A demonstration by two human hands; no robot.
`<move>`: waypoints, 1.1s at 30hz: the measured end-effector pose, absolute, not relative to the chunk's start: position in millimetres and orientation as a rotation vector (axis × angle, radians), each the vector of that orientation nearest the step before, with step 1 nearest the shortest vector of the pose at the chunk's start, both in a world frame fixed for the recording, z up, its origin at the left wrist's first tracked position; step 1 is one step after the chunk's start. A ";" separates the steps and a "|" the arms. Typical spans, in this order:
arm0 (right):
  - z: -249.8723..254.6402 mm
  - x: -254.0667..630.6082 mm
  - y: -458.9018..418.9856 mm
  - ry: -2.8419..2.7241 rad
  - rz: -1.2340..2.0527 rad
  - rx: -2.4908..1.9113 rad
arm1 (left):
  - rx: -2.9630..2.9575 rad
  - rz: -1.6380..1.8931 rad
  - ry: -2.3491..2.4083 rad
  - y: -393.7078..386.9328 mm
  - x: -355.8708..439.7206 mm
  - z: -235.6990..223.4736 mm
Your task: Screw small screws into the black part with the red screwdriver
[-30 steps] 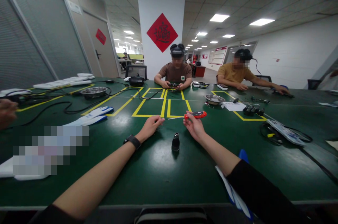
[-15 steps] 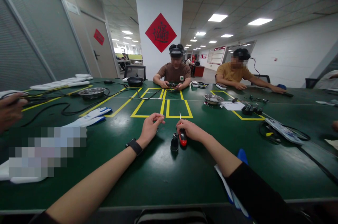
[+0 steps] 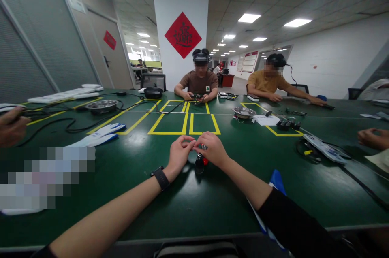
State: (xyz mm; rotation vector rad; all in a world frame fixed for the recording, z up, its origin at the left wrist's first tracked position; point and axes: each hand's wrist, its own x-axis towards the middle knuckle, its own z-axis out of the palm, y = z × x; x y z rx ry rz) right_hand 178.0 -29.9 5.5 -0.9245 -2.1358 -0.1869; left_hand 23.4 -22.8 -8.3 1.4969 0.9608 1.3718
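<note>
My left hand [image 3: 178,156] and my right hand [image 3: 212,149] meet above the green table [image 3: 170,209], thumb and finger of each pinched together at the fingertips. Whatever is between them is too small to make out. Just below the fingers stands a small black cylindrical part [image 3: 199,165] with a pale, narrow top. Behind it a red-and-black screwdriver [image 3: 206,161] shows mostly its red end. My right hand covers much of the rest of that tool.
White-and-blue gloves [image 3: 100,133] lie to the left; another glove [image 3: 277,181] is by my right forearm. Metal bowls [image 3: 244,113], black blocks [image 3: 285,124], a power strip [image 3: 323,146] and cables lie around. Co-workers sit across; other people's hands [image 3: 373,138] show at both sides.
My right hand has left the screwdriver and moved left to meet my left hand, its fingers now pinched. My left hand has shifted slightly. Another person's hand has come in at the right.
</note>
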 end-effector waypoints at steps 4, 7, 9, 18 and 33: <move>3.9 179.0 -30.7 -2.142 -0.218 -0.924 | 1.447 1.369 0.959 -22.9 22.8 -7.0; 3.7 181.0 -30.9 -2.103 -0.119 -0.920 | 1.465 1.367 0.937 -22.5 22.3 -8.4; 2.5 182.5 -29.6 -2.051 -0.028 -0.931 | 1.499 1.363 0.915 -22.0 22.0 -10.1; -0.4 185.9 -25.5 -1.954 0.122 -0.966 | 1.588 1.274 0.805 -19.3 21.7 -11.4; 8.3 189.1 -29.2 -2.074 0.152 -0.910 | 1.562 1.190 0.736 -20.2 17.5 -6.2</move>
